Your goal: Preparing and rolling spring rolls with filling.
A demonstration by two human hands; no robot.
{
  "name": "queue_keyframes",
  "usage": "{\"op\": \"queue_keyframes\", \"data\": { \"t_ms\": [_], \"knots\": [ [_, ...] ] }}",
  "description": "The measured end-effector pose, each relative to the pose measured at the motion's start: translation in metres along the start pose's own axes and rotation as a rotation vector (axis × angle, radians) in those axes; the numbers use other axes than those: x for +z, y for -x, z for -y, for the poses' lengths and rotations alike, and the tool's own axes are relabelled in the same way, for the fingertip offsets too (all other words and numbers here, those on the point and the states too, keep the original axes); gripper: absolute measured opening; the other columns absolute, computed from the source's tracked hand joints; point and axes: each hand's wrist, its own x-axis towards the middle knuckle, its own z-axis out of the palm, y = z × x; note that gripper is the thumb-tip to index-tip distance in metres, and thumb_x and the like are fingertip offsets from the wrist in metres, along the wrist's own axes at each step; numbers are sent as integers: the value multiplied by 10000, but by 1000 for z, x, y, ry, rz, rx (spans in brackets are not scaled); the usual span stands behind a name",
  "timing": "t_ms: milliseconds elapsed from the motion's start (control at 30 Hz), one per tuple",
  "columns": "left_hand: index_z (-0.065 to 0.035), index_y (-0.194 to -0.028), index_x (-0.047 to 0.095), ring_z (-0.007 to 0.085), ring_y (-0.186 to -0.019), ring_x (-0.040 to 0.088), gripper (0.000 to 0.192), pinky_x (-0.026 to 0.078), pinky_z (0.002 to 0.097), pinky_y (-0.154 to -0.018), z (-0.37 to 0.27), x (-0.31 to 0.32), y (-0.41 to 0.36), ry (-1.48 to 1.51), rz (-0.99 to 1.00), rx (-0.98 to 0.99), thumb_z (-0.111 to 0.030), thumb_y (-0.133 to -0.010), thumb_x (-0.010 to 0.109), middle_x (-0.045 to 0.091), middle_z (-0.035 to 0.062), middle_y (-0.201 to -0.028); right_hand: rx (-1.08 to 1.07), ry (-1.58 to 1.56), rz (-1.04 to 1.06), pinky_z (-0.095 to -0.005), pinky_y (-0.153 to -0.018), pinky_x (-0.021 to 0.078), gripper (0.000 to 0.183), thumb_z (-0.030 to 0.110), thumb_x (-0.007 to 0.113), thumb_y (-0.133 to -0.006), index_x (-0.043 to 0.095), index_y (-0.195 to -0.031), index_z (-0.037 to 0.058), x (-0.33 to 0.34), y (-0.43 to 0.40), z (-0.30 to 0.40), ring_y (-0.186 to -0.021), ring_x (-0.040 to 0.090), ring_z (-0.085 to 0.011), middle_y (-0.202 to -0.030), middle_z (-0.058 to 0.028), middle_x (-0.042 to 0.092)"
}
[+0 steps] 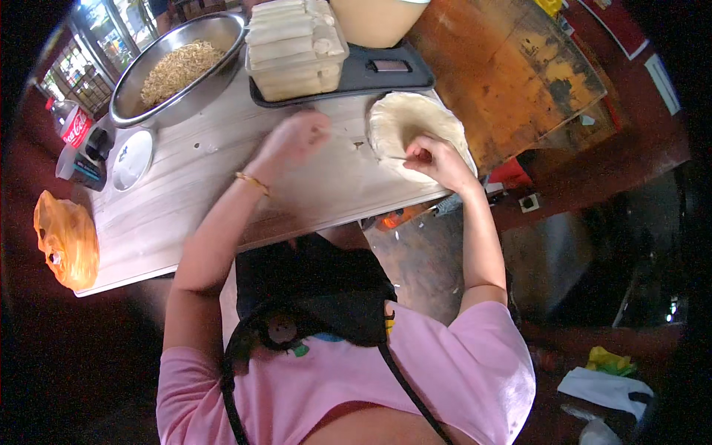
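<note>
A stack of thin, round, pale wrapper sheets [416, 114] lies at the right end of the light wood-grain table [183, 183]. My right hand [439, 161] is at the stack's near side, thumb and fingertips pinched on the edge of a sheet. Blurred by motion, my left hand [303, 136] hovers over the middle of the table with its fingers curled; whether anything is in it cannot be seen. Beyond it, a translucent plastic container [295, 78] is heaped with pale rolls [281, 39] in rows. The container stands on a dark tray [361, 75].
A steel bowl [231, 58] of shredded filling [181, 69] stands at the back left. Near it are a white dish [133, 161], a Coca-Cola bottle [72, 122] and a cup [86, 169]. An orange plastic bag [67, 239] sits at the left edge. A worn wooden table [500, 72] adjoins on the right.
</note>
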Motion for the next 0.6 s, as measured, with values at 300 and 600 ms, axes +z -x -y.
{"op": "queue_keyframes", "data": {
  "t_ms": [300, 600],
  "knots": [
    [-81, -1138, 587, 261, -1153, 516, 292, 391, 410, -978, -102, 75, 0, -108, 259, 348, -150, -856, 559, 580, 86, -1191, -117, 42, -24, -342, -666, 479, 120, 62, 717, -761, 614, -810, 25, -6, 11, 1, -755, 594, -247, -787, -94, 589],
    [-57, -1168, 561, 260, -1158, 513, 315, 385, 407, -979, -102, 75, -8, -121, 194, 399, -128, -862, 542, 571, 90, -1211, 101, -139, -192, -269, -634, 442, 106, 76, 654, -844, 567, -834, 17, -7, -4, -33, -666, 517, -109, -723, -38, 550]
  ]
}}
